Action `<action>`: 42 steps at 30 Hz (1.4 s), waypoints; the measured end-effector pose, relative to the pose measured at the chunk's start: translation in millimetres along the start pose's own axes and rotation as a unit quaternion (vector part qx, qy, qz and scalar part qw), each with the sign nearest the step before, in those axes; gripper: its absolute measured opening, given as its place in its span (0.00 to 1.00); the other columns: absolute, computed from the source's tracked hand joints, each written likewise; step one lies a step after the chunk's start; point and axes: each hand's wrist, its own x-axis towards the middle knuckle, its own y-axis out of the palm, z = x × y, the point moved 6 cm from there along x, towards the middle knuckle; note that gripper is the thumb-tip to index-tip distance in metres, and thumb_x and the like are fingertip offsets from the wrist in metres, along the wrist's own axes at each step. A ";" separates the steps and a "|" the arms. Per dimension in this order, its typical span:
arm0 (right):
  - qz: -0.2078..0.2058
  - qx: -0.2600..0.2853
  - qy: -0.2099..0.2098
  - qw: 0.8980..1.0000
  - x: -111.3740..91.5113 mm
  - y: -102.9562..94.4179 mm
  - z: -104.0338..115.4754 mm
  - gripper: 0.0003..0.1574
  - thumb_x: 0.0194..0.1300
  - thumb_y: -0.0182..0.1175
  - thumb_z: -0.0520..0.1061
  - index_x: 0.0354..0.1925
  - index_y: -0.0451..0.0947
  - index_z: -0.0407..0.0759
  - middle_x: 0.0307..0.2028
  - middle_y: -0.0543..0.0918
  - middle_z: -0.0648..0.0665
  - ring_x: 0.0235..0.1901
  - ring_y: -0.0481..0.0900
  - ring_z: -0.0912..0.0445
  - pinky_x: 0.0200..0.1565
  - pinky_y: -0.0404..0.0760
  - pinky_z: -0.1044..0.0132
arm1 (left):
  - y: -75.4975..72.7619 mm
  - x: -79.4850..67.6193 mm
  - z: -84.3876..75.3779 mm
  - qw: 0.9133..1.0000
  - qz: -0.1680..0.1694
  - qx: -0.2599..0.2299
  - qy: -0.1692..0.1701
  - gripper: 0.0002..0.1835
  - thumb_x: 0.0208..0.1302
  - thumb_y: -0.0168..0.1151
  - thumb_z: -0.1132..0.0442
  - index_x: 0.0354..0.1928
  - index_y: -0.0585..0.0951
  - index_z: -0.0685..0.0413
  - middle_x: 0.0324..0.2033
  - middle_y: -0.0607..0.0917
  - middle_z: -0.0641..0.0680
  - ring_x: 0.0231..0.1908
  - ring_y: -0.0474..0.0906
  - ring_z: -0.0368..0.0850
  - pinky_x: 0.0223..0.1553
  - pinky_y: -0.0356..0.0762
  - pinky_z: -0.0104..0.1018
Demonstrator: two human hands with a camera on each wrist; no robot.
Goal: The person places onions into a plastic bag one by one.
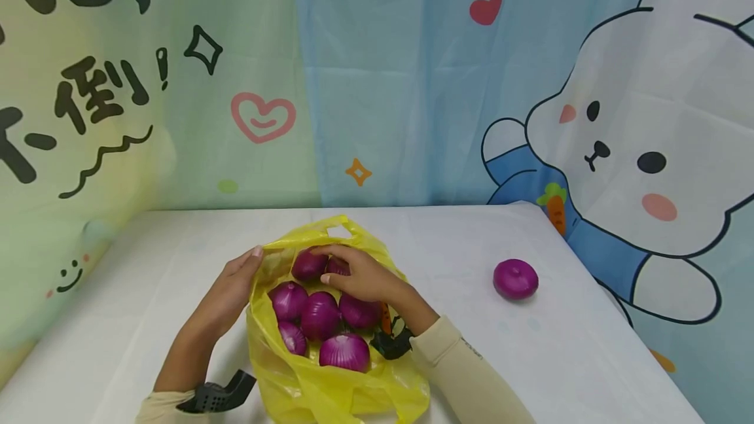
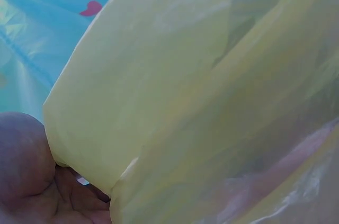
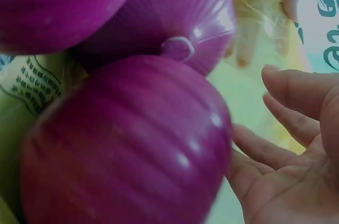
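Note:
A yellow plastic bag point(image 1: 294, 371) lies spread on the table with its mouth wide, and several purple onions point(image 1: 321, 316) are grouped inside it. My left hand point(image 1: 226, 293) pinches the bag's left edge between thumb and fingers; the left wrist view shows the thin plastic point(image 2: 122, 97) stretched up from that hand. Over the far end of the group is my right hand point(image 1: 368, 273), its fingertips at the far onion point(image 1: 309, 265). In the right wrist view its fingers point(image 3: 288, 121) are spread and relaxed, beside a large onion point(image 3: 127, 144).
One more purple onion point(image 1: 516, 279) sits alone on the white tabletop point(image 1: 459, 241), to the right of the bag. A printed curtain point(image 1: 377, 84) with a cartoon rabbit hangs behind the table and along its sides.

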 end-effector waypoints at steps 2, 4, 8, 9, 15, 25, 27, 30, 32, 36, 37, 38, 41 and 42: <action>0.006 0.008 -0.009 1.000 -4.5 -2.1 1.7 0.28 0.71 0.58 0.42 0.67 0.68 0.41 0.65 0.71 0.46 0.66 0.64 0.54 0.63 0.67 0.56 | -0.3 -0.3 -0.5 1.000 -0.001 0.001 -0.001 0.33 0.78 0.33 0.44 0.69 0.63 0.63 0.62 0.71 0.64 0.63 0.65 0.58 0.64 0.59 0.55; 0.014 0.022 -0.019 0.999 -10.0 -5.1 3.5 0.27 0.71 0.57 0.42 0.66 0.68 0.39 0.64 0.72 0.43 0.65 0.66 0.53 0.63 0.67 0.57 | -0.5 -0.6 -0.5 1.000 -0.001 0.001 -0.001 0.33 0.78 0.33 0.44 0.69 0.63 0.63 0.62 0.70 0.65 0.63 0.65 0.58 0.64 0.59 0.55; 0.026 0.060 -0.031 0.997 -21.3 -13.5 4.4 0.26 0.72 0.56 0.40 0.65 0.68 0.35 0.61 0.74 0.36 0.63 0.70 0.46 0.61 0.69 0.57 | -0.2 -0.9 0.1 1.000 0.003 -0.003 -0.002 0.33 0.78 0.32 0.44 0.69 0.62 0.64 0.62 0.69 0.65 0.64 0.64 0.58 0.65 0.57 0.55; 0.027 0.068 -0.031 0.997 -24.1 -16.1 4.2 0.25 0.72 0.56 0.40 0.65 0.69 0.34 0.61 0.74 0.35 0.62 0.71 0.45 0.61 0.70 0.57 | 0.0 -0.9 0.4 1.000 0.005 -0.005 -0.002 0.33 0.78 0.33 0.44 0.70 0.62 0.64 0.63 0.69 0.65 0.64 0.63 0.58 0.65 0.57 0.55; 0.021 0.086 -0.034 0.996 -40.1 -31.0 7.4 0.24 0.72 0.55 0.40 0.64 0.70 0.35 0.59 0.76 0.36 0.59 0.73 0.45 0.57 0.74 0.60 | 0.2 -1.1 1.5 1.000 0.007 -0.007 -0.002 0.33 0.78 0.32 0.44 0.69 0.61 0.64 0.63 0.69 0.65 0.64 0.63 0.58 0.65 0.56 0.55; -0.024 0.090 -0.006 0.996 -64.2 -50.8 -2.3 0.22 0.71 0.57 0.41 0.61 0.73 0.37 0.55 0.79 0.35 0.56 0.76 0.42 0.49 0.80 0.55 | 1.1 -0.8 3.2 1.000 0.005 -0.006 -0.001 0.32 0.79 0.32 0.44 0.68 0.63 0.65 0.62 0.69 0.64 0.64 0.63 0.58 0.65 0.56 0.55; -0.036 0.089 -0.001 0.995 -68.9 -55.5 -3.7 0.21 0.71 0.57 0.41 0.61 0.73 0.38 0.53 0.80 0.36 0.55 0.76 0.42 0.48 0.81 0.52 | 1.5 -0.8 3.5 1.000 0.006 -0.007 -0.001 0.33 0.78 0.32 0.44 0.68 0.63 0.65 0.62 0.70 0.64 0.64 0.63 0.58 0.65 0.57 0.55; -0.058 0.084 -0.001 0.995 -75.7 -63.3 -5.3 0.21 0.71 0.57 0.41 0.60 0.74 0.38 0.52 0.81 0.40 0.54 0.77 0.43 0.49 0.80 0.53 | 1.6 -0.5 3.4 1.000 0.005 -0.005 0.000 0.33 0.78 0.32 0.44 0.68 0.63 0.65 0.61 0.70 0.64 0.63 0.64 0.58 0.65 0.57 0.55; -0.072 0.081 0.002 0.994 -80.4 -68.2 -6.8 0.21 0.71 0.57 0.41 0.60 0.74 0.37 0.51 0.81 0.42 0.53 0.78 0.46 0.51 0.79 0.57 | 1.2 -0.3 3.1 1.000 0.004 -0.001 0.000 0.33 0.78 0.32 0.44 0.68 0.63 0.65 0.61 0.71 0.65 0.62 0.65 0.57 0.64 0.59 0.55; -0.094 0.087 0.015 0.992 -90.8 -76.0 -14.6 0.21 0.71 0.57 0.40 0.60 0.74 0.38 0.50 0.82 0.44 0.53 0.79 0.51 0.52 0.78 0.62 | -0.4 0.0 1.7 1.000 0.001 0.001 0.001 0.33 0.78 0.32 0.44 0.67 0.64 0.65 0.59 0.72 0.65 0.61 0.67 0.57 0.63 0.61 0.55; -0.100 0.090 0.016 0.991 -93.4 -77.9 -16.3 0.21 0.71 0.58 0.40 0.60 0.73 0.38 0.50 0.82 0.43 0.53 0.79 0.51 0.52 0.78 0.62 | -0.8 0.0 1.4 1.000 0.001 0.002 0.001 0.33 0.78 0.32 0.44 0.67 0.65 0.65 0.59 0.72 0.65 0.61 0.67 0.57 0.63 0.61 0.55; -0.104 0.092 0.015 0.990 -95.9 -79.8 -18.1 0.21 0.71 0.58 0.40 0.60 0.73 0.37 0.50 0.82 0.43 0.53 0.79 0.50 0.52 0.78 0.62 | -1.1 0.0 1.1 1.000 0.000 0.001 0.001 0.33 0.78 0.32 0.44 0.67 0.65 0.65 0.59 0.72 0.65 0.60 0.67 0.57 0.63 0.61 0.55; -0.118 0.091 0.012 0.989 -102.5 -85.9 -21.7 0.21 0.70 0.58 0.39 0.60 0.74 0.38 0.50 0.82 0.42 0.53 0.79 0.50 0.52 0.78 0.62 | -1.3 -0.1 1.1 1.000 0.003 -0.001 0.000 0.33 0.78 0.32 0.43 0.67 0.64 0.65 0.60 0.71 0.64 0.61 0.66 0.58 0.64 0.60 0.55; -0.122 0.090 0.010 0.988 -104.5 -88.1 -22.5 0.20 0.70 0.58 0.39 0.59 0.74 0.39 0.50 0.82 0.42 0.53 0.79 0.50 0.52 0.78 0.62 | -1.2 -0.1 1.3 1.000 0.004 -0.002 -0.001 0.33 0.78 0.32 0.43 0.67 0.64 0.64 0.60 0.71 0.64 0.61 0.66 0.58 0.64 0.60 0.56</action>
